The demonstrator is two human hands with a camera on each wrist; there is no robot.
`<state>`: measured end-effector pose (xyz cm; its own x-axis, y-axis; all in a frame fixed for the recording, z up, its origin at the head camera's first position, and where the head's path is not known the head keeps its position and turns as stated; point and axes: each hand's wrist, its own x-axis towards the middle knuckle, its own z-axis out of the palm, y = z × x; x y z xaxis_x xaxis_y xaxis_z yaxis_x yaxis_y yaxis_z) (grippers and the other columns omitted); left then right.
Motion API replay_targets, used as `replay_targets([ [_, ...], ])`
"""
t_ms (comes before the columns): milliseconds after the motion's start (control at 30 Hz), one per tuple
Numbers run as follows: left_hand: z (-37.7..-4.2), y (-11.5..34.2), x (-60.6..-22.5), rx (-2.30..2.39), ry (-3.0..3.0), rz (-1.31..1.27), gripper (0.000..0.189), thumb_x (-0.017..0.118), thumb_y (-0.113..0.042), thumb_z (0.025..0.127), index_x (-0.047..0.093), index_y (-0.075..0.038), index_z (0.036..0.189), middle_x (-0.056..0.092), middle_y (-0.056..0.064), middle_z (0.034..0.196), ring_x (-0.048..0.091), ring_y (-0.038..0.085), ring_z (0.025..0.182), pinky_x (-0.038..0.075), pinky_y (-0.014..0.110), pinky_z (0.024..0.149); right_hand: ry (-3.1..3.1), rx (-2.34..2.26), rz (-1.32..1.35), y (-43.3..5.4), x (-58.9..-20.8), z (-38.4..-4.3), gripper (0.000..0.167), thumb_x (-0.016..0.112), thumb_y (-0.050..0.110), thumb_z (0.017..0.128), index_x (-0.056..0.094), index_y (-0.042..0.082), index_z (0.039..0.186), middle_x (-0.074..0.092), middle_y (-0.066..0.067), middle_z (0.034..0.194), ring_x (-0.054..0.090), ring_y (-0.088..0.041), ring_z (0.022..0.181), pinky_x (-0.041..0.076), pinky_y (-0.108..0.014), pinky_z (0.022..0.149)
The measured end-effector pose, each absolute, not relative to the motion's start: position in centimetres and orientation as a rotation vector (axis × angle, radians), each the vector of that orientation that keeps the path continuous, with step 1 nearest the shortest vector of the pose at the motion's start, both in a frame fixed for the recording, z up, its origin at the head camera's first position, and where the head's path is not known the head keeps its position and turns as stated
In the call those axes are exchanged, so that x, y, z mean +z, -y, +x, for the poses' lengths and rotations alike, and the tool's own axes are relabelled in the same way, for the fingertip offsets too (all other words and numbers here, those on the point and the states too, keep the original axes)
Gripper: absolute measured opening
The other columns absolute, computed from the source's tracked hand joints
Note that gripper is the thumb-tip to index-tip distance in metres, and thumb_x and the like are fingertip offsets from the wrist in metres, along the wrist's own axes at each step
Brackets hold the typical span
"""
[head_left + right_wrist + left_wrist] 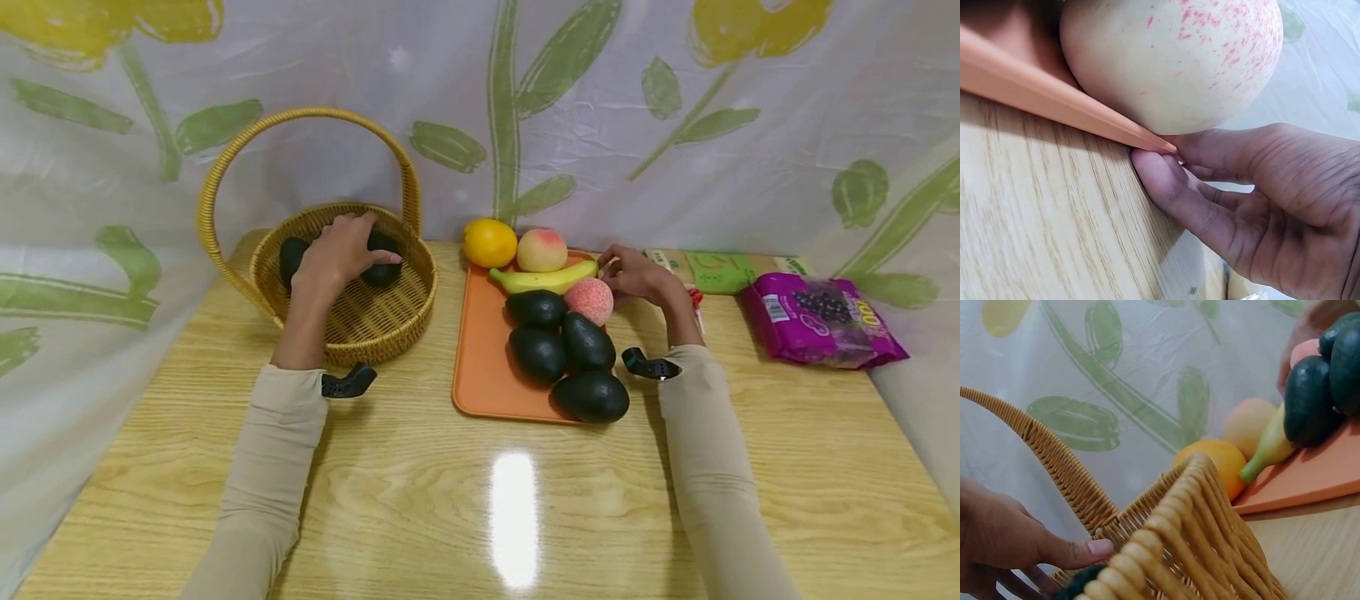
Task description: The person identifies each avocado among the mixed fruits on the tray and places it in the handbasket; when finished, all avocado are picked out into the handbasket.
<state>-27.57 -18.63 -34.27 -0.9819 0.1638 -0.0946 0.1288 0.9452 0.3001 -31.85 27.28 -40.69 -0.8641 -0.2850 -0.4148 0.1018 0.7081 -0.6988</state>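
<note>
My left hand (341,250) reaches down into a wicker basket (363,354), its fingers and straight thumb spread over a dark avocado (384,272). Another avocado (291,257) lies to the left of that hand, inside the basket. In the left wrist view the thumb lies just above a dark avocado (1079,582), mostly hidden by the rim. With thumb and finger, my right hand (633,275) pinches the edge of an orange tray (1054,103), right under a pink-speckled peach (1172,62). On the tray are several avocados (538,354) and a banana (547,277).
At the tray's back stand an orange (490,242) and another peach (542,251). Farther right lie a green-labelled packet (720,271), a red lollipop (696,297) and a purple grape-printed bag (821,321). The basket's tall handle (311,114) arches behind the left hand.
</note>
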Motion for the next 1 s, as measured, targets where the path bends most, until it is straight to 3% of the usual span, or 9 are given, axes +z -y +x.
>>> replay_targets([
  [267, -26.9, 18.3, -32.8, 0.441, -3.027, 0.269, 0.070, 0.070, -0.038, 0.101, 0.045, -0.002, 0.154, 0.053, 0.032, 0.148, 0.055, 0.056, 0.129, 0.048, 0.067, 0.106, -2.417, -1.026, -0.155, -27.0, -40.7, -32.0, 0.051, 0.059, 0.005, 0.102, 0.036, -0.001, 0.147, 0.050, -0.026, 0.137, 0.059, -0.029, 0.109, 0.062, -0.032, 0.087],
  [600, -25.0, 17.1, -30.3, 0.462, -3.072, 0.398, 0.047, 0.072, -0.033, 0.100, 0.059, 0.001, 0.130, 0.067, 0.026, 0.121, 0.067, 0.044, 0.104, 0.056, 0.056, 0.088, -2.418, -1.028, -0.145, -26.9, -40.4, -31.9, 0.050, 0.058, 0.004, 0.102, 0.037, -0.001, 0.146, 0.051, -0.025, 0.135, 0.059, -0.029, 0.108, 0.061, -0.028, 0.083],
  [833, -23.7, 16.0, -28.7, 0.512, -2.992, 0.612, 0.045, 0.071, -0.034, 0.101, 0.062, 0.002, 0.127, 0.070, 0.023, 0.113, 0.067, 0.034, 0.095, 0.055, 0.047, 0.085, -2.422, -1.026, -0.143, -26.8, -40.3, -31.8, 0.048, 0.059, 0.004, 0.101, 0.039, 0.000, 0.145, 0.052, -0.023, 0.132, 0.059, -0.028, 0.106, 0.060, -0.028, 0.084],
  [1000, -23.3, 15.1, -28.5, 0.555, -2.945, 0.675, 0.045, 0.071, -0.031, 0.101, 0.060, 0.000, 0.131, 0.071, 0.021, 0.112, 0.069, 0.032, 0.097, 0.057, 0.047, 0.086, -2.426, -1.024, -0.142, -26.9, -40.4, -31.9, 0.049, 0.060, 0.004, 0.101, 0.039, 0.000, 0.146, 0.052, -0.023, 0.131, 0.059, -0.027, 0.104, 0.061, -0.030, 0.084],
])
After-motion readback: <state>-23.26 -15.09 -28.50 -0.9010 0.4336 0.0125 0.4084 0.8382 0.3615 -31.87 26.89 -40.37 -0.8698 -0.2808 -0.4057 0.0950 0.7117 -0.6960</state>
